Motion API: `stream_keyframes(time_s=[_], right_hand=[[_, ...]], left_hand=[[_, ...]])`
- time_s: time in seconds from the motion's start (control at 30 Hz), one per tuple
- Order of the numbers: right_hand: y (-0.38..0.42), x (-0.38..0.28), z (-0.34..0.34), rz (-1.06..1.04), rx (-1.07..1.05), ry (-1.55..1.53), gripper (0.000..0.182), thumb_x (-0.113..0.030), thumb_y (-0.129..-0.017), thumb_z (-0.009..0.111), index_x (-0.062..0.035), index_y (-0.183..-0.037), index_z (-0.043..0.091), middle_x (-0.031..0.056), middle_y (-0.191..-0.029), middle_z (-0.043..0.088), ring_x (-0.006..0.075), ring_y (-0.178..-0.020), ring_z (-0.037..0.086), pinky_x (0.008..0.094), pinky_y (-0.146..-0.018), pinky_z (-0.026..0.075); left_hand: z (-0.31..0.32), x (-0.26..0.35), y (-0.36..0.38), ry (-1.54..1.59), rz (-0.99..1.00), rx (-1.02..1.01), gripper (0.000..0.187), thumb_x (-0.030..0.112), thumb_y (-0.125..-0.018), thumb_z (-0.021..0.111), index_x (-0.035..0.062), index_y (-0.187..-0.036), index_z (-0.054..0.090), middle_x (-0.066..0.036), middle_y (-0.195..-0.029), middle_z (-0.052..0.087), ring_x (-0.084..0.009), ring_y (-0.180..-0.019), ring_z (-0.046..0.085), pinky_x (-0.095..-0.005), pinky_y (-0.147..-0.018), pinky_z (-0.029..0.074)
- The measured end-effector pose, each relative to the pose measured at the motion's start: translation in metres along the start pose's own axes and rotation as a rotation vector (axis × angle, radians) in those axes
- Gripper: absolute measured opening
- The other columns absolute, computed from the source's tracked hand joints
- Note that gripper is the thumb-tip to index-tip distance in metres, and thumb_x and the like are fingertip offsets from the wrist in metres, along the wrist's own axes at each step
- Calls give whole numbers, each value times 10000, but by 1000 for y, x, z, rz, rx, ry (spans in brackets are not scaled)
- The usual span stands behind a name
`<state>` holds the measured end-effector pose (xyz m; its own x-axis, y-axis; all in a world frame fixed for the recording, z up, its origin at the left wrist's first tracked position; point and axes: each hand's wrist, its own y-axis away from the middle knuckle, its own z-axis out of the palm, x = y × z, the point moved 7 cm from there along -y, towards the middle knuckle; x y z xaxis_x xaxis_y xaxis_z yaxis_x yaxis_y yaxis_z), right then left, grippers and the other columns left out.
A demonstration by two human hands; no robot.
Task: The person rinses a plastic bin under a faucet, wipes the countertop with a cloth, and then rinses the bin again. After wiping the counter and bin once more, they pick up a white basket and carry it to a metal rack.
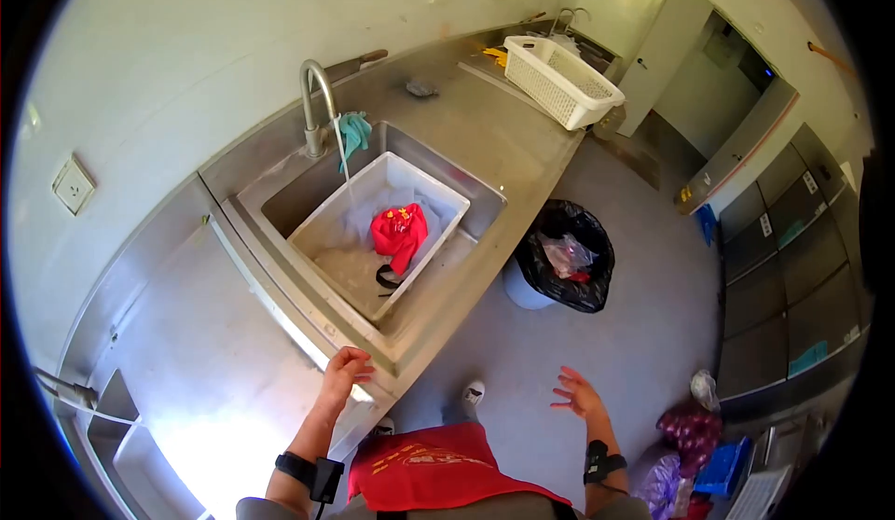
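My left hand point(349, 372) hovers by the front corner of the sink, its fingers loosely apart and holding nothing. Over the floor to the right, my right hand point(578, 394) is open with spread fingers, also bare. A white plastic tub point(454, 197) sits tilted inside the steel sink point(487, 210). In its water lies a red cloth point(399, 235) with yellow print, and a black strap point(386, 278) shows beside it. Water runs from the curved faucet point(322, 82) into the tub. A teal cloth point(354, 132) hangs beside the faucet.
A black-lined trash bin point(597, 282) stands on the floor right of the counter. A white basket point(559, 86) rests at the counter's far end, and a knife point(359, 61) lies along the wall. Dark lockers point(788, 268) line the right side, with bags point(688, 431) below.
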<state>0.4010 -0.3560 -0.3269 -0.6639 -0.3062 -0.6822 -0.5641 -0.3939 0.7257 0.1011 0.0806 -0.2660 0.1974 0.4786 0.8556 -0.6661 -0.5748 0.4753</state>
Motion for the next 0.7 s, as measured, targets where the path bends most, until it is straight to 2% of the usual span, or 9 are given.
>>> stream_keyframes(time_s=[0.1, 0.17, 0.27, 0.33, 0.4, 0.5, 0.6, 0.63, 0.7], right_hand=[[-51, -100, -19, -120, -48, -157, 691, -198, -824, 603, -219, -1398, 220, 136, -1400, 249, 420, -1175, 370, 608, -797, 450], [-90, -180, -23, -188, -69, -126, 728, -286, -823, 613, -272, -1405, 177, 126, -1397, 255, 407, -1139, 411, 603, -812, 442], [-152, -292, -2, -275, -227, -174, 712, -412, -828, 592, -330, -1398, 172, 105, -1412, 234, 372, -1124, 449, 568, -866, 422], [-189, -356, 32, -322, -301, -314, 724, -382, -844, 588, -340, -1405, 133, 132, -1436, 166, 397, -1169, 416, 567, -881, 416], [-214, -410, 88, -337, -396, -369, 775, -286, -864, 577, -313, -1418, 37, 127, -1471, 30, 431, -1194, 362, 598, -856, 427], [-261, -454, 175, -339, -533, -232, 820, -314, -837, 609, -317, -1419, 30, 105, -1474, -13, 431, -1214, 338, 576, -861, 434], [-286, -463, 268, -307, -662, -118, 826, -282, -835, 614, -328, -1416, 29, 87, -1475, -34, 444, -1223, 308, 580, -847, 444], [-300, -469, 313, -273, -713, -62, 824, -274, -834, 615, -331, -1416, 34, 83, -1475, -35, 449, -1223, 301, 580, -843, 448], [-312, -466, 355, -203, -753, 20, 818, -257, -835, 616, -336, -1415, 44, 77, -1474, -35, 454, -1226, 286, 580, -837, 453]], left_hand=[[1, 6, -40, -23, 109, 243, 200, 97, -813, 503, 52, -1005, 538, -64, -984, 556, -175, -839, 562, -313, -680, 496], [2, 21, -54, -97, 160, 467, 294, 96, -781, 536, 63, -1073, 528, -60, -1033, 530, -154, -849, 519, -299, -673, 483], [10, 32, -53, -171, 167, 647, 372, 95, -750, 573, 59, -1116, 516, -93, -1069, 511, -184, -907, 503, -309, -784, 442], [5, 30, -52, -333, 148, 786, 412, 105, -728, 591, 45, -1127, 512, -138, -1103, 497, -239, -975, 487, -339, -848, 414], [0, 24, -51, -454, 139, 889, 446, 118, -707, 606, 34, -1135, 510, -179, -1132, 480, -292, -1038, 464, -369, -900, 388], [-6, 22, -48, -545, 121, 989, 489, 147, -678, 623, 25, -1139, 514, -235, -1162, 459, -367, -1125, 422, -405, -962, 352], [-14, 13, -59, -541, 24, 1003, 511, 166, -683, 621, 25, -1161, 509, -242, -1215, 437, -372, -1148, 406, -407, -985, 332], [-5, 14, -67, -711, -70, 945, 515, 177, -690, 618, 25, -1169, 506, -240, -1246, 421, -375, -1167, 389, -415, -997, 320], [7, 16, -64, -685, -50, 1001, 492, 169, -700, 596, 16, -1160, 511, -231, -1231, 442, -376, -1172, 384, -421, -993, 319]])
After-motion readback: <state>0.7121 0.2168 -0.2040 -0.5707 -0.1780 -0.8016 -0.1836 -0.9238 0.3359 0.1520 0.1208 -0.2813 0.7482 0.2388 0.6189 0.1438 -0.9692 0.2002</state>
